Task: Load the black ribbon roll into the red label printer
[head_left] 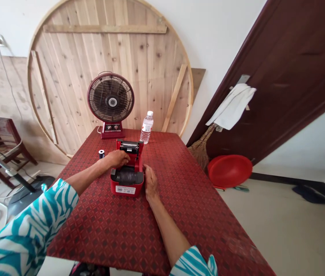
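A small red receipt printer point(127, 180) stands on the red patterned table point(139, 226) with its lid point(130, 148) raised. My left hand point(118, 158) reaches into the open compartment, fingers curled over something I cannot make out. My right hand point(150, 183) rests flat against the printer's right side, fingers together and stretched. A small dark spool point(101, 153) stands on the table just left of the printer.
A red desk fan point(111, 103) and a water bottle point(146, 127) stand at the table's far end. A round wooden panel point(156, 69) leans on the wall. A red basin point(229, 170) and broom point(201, 147) lie right by the dark door point(294, 69). Chair point(3, 140) at left.
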`<state>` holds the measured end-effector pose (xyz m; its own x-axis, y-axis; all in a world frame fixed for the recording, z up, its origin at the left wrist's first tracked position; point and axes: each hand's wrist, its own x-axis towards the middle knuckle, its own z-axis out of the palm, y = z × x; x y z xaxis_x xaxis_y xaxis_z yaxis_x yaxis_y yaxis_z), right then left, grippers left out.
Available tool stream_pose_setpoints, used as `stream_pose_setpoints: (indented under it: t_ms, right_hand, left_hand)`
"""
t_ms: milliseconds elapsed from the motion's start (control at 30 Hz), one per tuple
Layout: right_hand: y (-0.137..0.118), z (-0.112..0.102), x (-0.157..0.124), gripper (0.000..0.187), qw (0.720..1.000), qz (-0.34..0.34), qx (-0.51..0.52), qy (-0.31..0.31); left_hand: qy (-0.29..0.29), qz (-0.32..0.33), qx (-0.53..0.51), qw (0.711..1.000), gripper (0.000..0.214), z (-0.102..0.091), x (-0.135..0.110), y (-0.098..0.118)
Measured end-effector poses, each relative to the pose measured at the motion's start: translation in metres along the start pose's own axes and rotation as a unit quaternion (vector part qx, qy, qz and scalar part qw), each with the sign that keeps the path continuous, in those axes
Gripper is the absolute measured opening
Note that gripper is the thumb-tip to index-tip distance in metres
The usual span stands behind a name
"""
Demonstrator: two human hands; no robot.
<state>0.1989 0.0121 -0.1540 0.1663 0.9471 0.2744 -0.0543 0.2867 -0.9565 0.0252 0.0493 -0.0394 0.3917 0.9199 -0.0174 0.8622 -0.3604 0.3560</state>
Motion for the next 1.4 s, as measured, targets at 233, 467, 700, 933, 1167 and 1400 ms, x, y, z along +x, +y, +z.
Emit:
stream_pose_setpoints:
  t_ms: [233,467,700,933,1167,1400]
  right_hand:
    - [0.004,-0.001,0.001,0.045,1.000,0.007,0.012,-0.010]
    - [0.004,-0.004,0.003,0.044,1.000,0.004,-0.019,-0.003]
    - [0.005,-0.003,0.003,0.042,1.000,-0.003,-0.017,-0.001]
    - [0.001,-0.003,0.001,0.045,1.000,0.010,-0.020,-0.008]
    - [0.003,-0.008,0.003,0.048,0.999,0.013,-0.050,-0.017]
    - [0.005,-0.009,0.002,0.046,0.998,0.023,-0.058,-0.023]
  left_hand:
    - [-0.060,0.041,-0.044,0.996,0.014,0.000,0.014,0.012]
    - [-0.100,0.082,-0.027,0.991,0.011,0.001,0.014,0.012]
    - [-0.024,0.088,0.012,0.996,0.025,-0.013,-0.006,0.017]
    - [0.093,0.072,-0.299,0.947,0.035,-0.051,-0.033,-0.006]
    - [0.256,0.008,-0.532,0.807,0.038,-0.057,-0.028,-0.079]
    - [0.256,-0.021,-0.399,0.880,0.041,-0.016,0.025,-0.108]
